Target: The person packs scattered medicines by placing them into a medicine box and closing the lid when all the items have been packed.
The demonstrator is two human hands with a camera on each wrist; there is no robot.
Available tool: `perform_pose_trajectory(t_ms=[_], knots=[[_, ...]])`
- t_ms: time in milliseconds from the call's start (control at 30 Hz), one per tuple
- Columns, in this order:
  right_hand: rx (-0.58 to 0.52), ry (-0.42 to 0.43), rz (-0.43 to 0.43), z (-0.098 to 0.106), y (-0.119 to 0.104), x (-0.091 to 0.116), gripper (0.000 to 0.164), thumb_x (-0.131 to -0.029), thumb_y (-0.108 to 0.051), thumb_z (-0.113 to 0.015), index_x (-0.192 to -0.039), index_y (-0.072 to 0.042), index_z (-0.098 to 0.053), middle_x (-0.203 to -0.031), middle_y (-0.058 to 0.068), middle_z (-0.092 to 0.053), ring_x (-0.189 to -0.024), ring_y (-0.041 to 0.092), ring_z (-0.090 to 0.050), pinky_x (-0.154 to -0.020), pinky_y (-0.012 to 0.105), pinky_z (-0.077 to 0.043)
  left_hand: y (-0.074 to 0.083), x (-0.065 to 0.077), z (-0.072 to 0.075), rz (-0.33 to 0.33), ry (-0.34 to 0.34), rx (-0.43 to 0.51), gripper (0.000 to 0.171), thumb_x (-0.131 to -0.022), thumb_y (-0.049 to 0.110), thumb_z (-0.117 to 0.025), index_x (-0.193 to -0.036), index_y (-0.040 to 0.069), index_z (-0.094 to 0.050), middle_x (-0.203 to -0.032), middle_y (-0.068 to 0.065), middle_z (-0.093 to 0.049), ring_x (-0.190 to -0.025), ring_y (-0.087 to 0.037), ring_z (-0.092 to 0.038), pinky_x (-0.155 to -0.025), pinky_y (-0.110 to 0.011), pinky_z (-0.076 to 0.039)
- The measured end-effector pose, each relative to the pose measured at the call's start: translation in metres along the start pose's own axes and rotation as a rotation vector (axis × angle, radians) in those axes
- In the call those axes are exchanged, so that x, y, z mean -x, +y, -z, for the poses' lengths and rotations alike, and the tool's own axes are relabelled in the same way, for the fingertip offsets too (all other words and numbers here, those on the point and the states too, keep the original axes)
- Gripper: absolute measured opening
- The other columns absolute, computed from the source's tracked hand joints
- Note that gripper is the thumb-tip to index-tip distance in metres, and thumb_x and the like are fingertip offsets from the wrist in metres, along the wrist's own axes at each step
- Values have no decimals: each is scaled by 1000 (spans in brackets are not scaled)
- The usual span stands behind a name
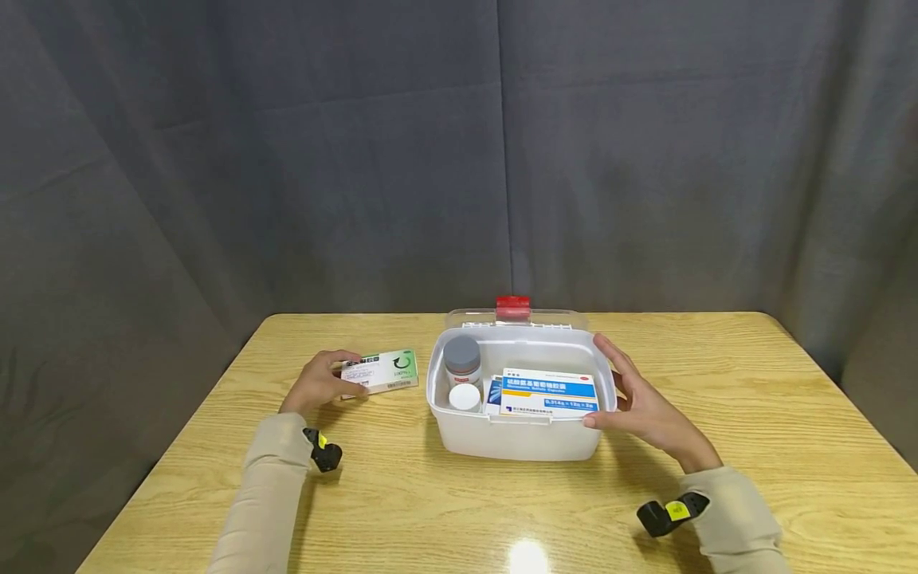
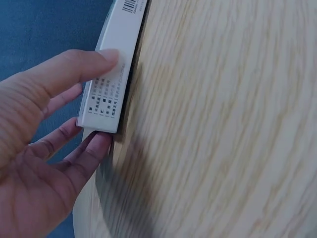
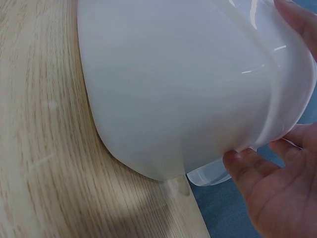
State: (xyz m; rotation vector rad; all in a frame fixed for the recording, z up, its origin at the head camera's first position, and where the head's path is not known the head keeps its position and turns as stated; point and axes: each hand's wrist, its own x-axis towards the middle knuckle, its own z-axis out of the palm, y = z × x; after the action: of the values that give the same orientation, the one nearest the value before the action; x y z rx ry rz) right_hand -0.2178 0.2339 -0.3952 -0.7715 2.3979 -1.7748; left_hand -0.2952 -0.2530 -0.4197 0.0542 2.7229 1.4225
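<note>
My left hand pinches the near end of a white and green medicine box, which lies flat on the table. In the left wrist view, the thumb presses the printed side of the carton while the fingers reach round its end. A white plastic medicine storage box stands with its lid folded back. Its right end is spanned by my right hand, thumb at the front corner and fingers along the side. The right wrist view shows fingertips touching the storage box's wall.
Inside the storage box are a grey-capped bottle, a white-capped bottle, a blue and white medicine box and a partly hidden blue packet. The clear lid with its red latch lies behind. A grey curtain hangs beyond the wooden table.
</note>
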Motion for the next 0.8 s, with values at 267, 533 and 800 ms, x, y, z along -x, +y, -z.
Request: perform_pose_trajectory(t_ms=[267, 533, 800], knots=[[-21, -4, 2, 1, 0, 0, 106, -80, -4, -78, -157, -24, -7, -151, 20, -23, -126, 38, -39, -93, 24, -46, -6, 4, 8, 34, 18, 30, 62, -73, 17, -86, -128, 3, -60, -143, -23, -41, -124, -42, -46, -99, -52, -40], [-14, -5, 12, 1, -1, 0, 105, -81, -4, -77, -157, -23, -7, -151, 21, -24, -125, 38, -40, -93, 24, -45, -5, 8, 16, 37, 57, 3, 64, -73, 24, -87, -128, 4, -62, -138, -22, -46, -113, -38, -53, -86, -42, -46], [-4, -8, 20, 0, -4, 1, 105, -81, -4, -77, -157, -22, -6, -152, 20, -23, -126, 40, -38, -93, 22, -44, 2, 11, 23, 38, 78, 8, 64, -76, 25, -85, -130, 5, -59, -133, -21, -49, -109, -35, -54, -78, -35, -48]])
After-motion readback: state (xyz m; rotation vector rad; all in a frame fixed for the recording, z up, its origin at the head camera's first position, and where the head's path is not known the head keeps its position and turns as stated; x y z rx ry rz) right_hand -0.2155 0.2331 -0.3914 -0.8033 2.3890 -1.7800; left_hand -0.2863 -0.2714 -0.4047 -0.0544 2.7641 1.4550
